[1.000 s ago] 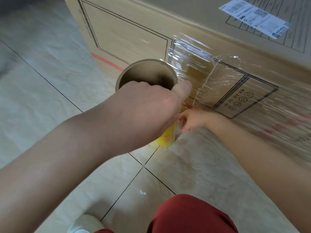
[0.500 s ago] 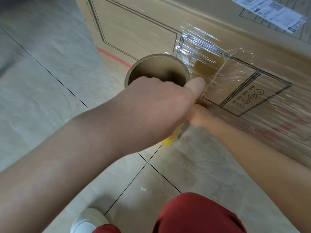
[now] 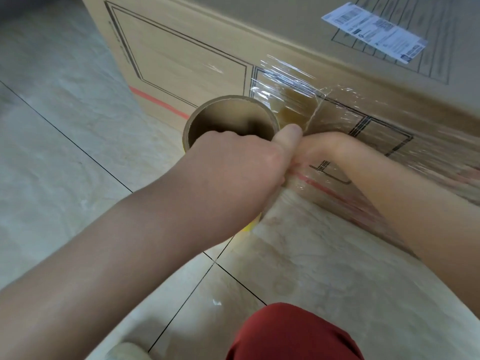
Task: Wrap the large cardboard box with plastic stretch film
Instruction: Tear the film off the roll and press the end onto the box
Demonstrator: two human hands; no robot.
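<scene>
Presently, my left hand (image 3: 233, 162) grips the film roll (image 3: 228, 118) at centre frame, fingers curled round the outside of its brown cardboard tube and thumb laid along the near rim. The tube stands roughly upright with its open end toward the camera. My right hand (image 3: 319, 149) sits just right of that thumb, against the near face of the cardboard box (image 3: 181, 61). Its fingers are hidden behind the left hand and blurred, so I cannot tell whether they grasp anything.

The box fills the upper half of the frame and rests on the tiled floor (image 3: 65, 152). Stretch film (image 3: 293, 97) runs from the roll rightward across the lower part of that face, wrinkled and glossy, over printed black lines and a red stripe (image 3: 155, 100). A white shipping label (image 3: 374, 32) lies on the box top at upper right. My red-clad knee (image 3: 291, 333) shows at the bottom edge, with a pale shoe (image 3: 127, 352) to its left.
</scene>
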